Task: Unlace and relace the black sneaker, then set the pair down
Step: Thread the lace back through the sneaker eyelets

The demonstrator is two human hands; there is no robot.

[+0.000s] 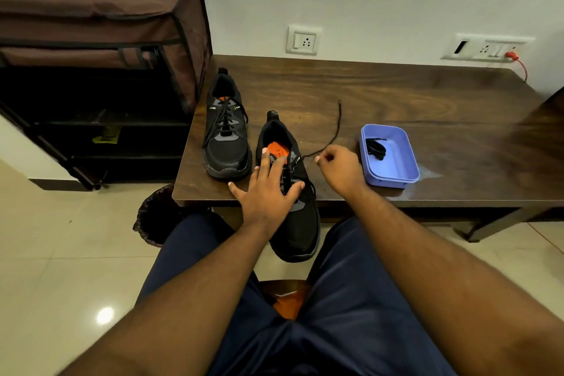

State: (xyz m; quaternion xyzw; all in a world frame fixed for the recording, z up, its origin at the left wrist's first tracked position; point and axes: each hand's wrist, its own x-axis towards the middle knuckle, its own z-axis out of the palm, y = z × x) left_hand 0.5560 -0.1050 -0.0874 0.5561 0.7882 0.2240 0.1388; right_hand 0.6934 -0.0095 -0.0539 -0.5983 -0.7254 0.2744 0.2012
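Sneaker (294,192) in black, its toe overhanging the near edge of a dark wooden table (427,94), is pinned flat under a person's left hand (268,189), fingers spread and straight across the tongue and orange insole. The right hand (338,166), fingers curled, pinches the lace (334,128), which trails loose toward the far side. The shoe looks light, with a soft mesh upper and a stiffer sole; the heel or midfoot sides seem the surest hold. The thin, limp lace probably wants a fingertip grip near its tip. Its fully laced mate (225,134) stands just to the left. A blue tray (406,159) holding another dark lace sits right, near a wet-looking patch. Open tabletop lies far and right; the overhanging toe risks tipping off.
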